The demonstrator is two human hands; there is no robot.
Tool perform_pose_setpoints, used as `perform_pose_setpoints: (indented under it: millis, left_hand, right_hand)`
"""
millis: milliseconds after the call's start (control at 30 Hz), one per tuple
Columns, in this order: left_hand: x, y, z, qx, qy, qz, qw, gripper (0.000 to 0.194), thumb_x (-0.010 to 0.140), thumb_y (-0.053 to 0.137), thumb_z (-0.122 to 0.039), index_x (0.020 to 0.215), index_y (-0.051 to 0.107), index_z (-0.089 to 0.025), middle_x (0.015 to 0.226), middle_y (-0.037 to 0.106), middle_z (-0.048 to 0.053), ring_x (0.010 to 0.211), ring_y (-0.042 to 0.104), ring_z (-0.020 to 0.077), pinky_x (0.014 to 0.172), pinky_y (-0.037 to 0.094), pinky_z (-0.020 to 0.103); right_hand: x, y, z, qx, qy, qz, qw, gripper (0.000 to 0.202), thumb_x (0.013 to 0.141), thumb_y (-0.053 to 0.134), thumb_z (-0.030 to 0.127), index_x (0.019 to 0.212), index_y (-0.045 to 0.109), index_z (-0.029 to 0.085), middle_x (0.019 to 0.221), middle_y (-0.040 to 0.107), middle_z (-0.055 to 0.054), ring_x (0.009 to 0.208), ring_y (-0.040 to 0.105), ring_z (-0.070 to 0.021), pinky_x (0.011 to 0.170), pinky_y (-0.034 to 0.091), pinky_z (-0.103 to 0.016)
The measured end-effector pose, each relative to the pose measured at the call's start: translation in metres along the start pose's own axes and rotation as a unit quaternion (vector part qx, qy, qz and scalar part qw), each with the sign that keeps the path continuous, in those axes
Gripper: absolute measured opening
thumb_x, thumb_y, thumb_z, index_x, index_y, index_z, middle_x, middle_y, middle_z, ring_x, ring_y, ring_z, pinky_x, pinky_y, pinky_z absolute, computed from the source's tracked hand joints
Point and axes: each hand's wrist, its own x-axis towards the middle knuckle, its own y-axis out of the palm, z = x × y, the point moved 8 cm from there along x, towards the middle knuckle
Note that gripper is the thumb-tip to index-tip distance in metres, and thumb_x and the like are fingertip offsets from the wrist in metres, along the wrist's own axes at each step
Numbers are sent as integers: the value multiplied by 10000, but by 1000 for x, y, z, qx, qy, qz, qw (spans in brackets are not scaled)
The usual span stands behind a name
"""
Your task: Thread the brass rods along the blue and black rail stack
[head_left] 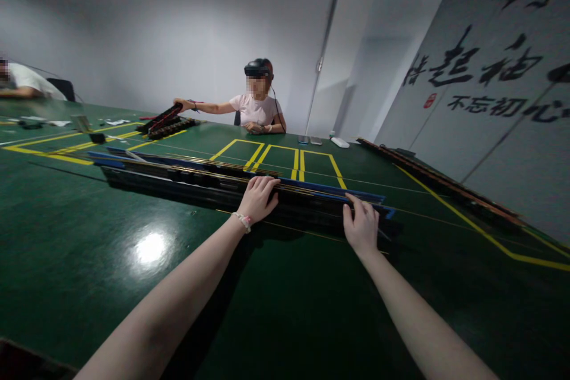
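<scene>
A long bundle of dark strips [214,193] with blue edges and thin yellowish rods lies across the green table [146,291]. My left hand [258,198] is wrapped over the near edge of the bundle around its middle, fingers on top and thumb at the near side. Near the bundle's right end, my right hand [361,224] grips the near edge, with its fingertips over the top and its thumb raised at the left. The undersides of both hands are hidden.
Across the table sits a person [258,110] in a headset, one hand on a dark bundle [167,124]. Long brown strips [445,187] lie at the right. Phones [316,141] and a white object [339,142] rest at the far edge. Another person [29,80] is at far left.
</scene>
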Motion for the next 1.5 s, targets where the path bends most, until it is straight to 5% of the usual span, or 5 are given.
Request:
perform_pose_setpoints:
  millis: [1033,1333,1500]
  left_hand:
    - [-4,-12,20,15,-29,-31,999,276,925,398,-235,1164,529,-192,1119,608,67,1054,542,202,965,376,385]
    - [-10,-16,25,-5,20,-8,1000,327,910,377,-204,1217,486,-179,1115,606,77,1083,551,200,1038,387,415]
    - [-15,-16,28,-15,56,0,998,384,903,371,-188,1280,442,-175,1214,581,86,1170,525,194,1116,343,437]
  right_hand:
    - [-2,9,24,6,-91,49,995,461,952,310,347,1287,536,125,1151,658,-126,1074,582,-236,952,427,-406]
    - [1,-10,-9,17,62,-29,997,373,893,351,327,1069,634,159,942,726,-86,924,630,-238,905,385,-411]
    - [3,-12,-14,13,80,-31,996,401,876,341,355,1066,632,155,919,725,-94,919,630,-254,908,373,-429]
